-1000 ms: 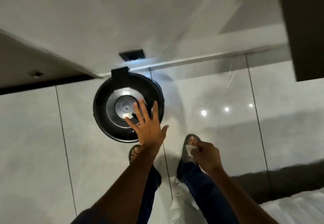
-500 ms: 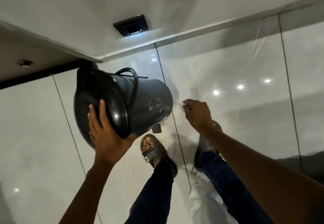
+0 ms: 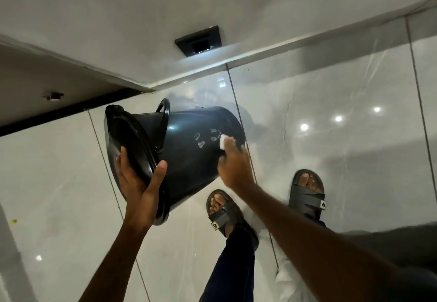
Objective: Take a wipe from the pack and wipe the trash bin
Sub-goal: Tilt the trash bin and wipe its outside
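Observation:
A black round trash bin (image 3: pixel 189 150) is lifted off the floor and tipped on its side, its lid facing left toward me. My left hand (image 3: pixel 139 183) grips the lid rim from below, thumb over the edge. My right hand (image 3: pixel 233 162) presses a small white wipe (image 3: pixel 222 141) against the bin's side wall, just right of the pale recycling mark. The wipe pack is not in view.
Glossy pale floor tiles (image 3: pixel 331 136) lie below. My feet in dark sandals (image 3: pixel 223 214) (image 3: pixel 307 193) stand under the bin's right side. A white wall with a black socket (image 3: pixel 198 41) rises behind. A dark strip (image 3: pixel 59 117) runs at the left.
The bin went from standing upright on the floor to being lifted and tipped by my left hand. My right hand moved up and left, bringing the wipe onto the bin's side.

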